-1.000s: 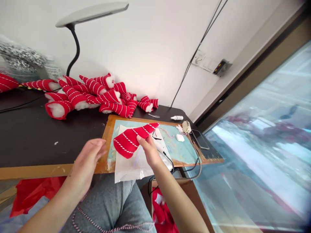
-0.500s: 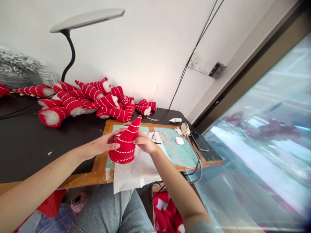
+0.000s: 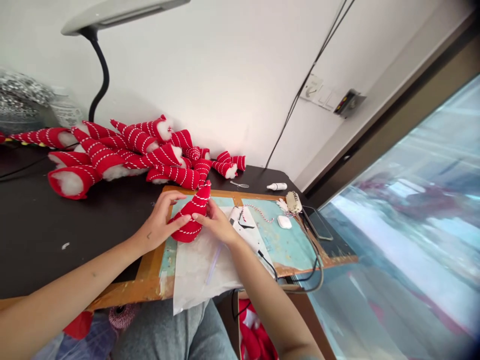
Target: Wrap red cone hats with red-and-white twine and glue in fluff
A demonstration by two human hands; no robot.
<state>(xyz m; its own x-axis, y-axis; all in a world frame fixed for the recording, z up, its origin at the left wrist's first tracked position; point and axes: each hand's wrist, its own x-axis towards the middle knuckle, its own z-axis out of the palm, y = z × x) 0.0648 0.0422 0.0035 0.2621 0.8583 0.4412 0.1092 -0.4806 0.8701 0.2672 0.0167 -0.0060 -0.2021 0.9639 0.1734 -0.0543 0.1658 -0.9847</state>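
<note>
A red cone hat (image 3: 190, 233), wound with red-and-white twisted cord, is between my two hands above the white sheet. Its tip points up and leans a little right. My left hand (image 3: 159, 220) grips it from the left, thumb across the front and the other fingers curved behind the far side. On the right, my right hand (image 3: 218, 222) pinches the cone, its thumb on the front near the middle and its fingers partly hidden behind. Underneath lies the white sheet (image 3: 195, 280), with a glue gun (image 3: 249, 227) partly covered by my right forearm.
Several red cones stuffed with white fluff (image 3: 112, 155) are piled at the back left, under a lamp (image 3: 120, 15). A cord piece (image 3: 258, 212), a white case (image 3: 284, 222), a small bottle (image 3: 276, 186) and a phone (image 3: 317, 223) lie right. Cables hang off the edge.
The cone has been lowered slightly and tipped. My left hand's fingers have spread and lifted, and my right thumb has slid toward the cone's front middle. The camera view has shifted.
</note>
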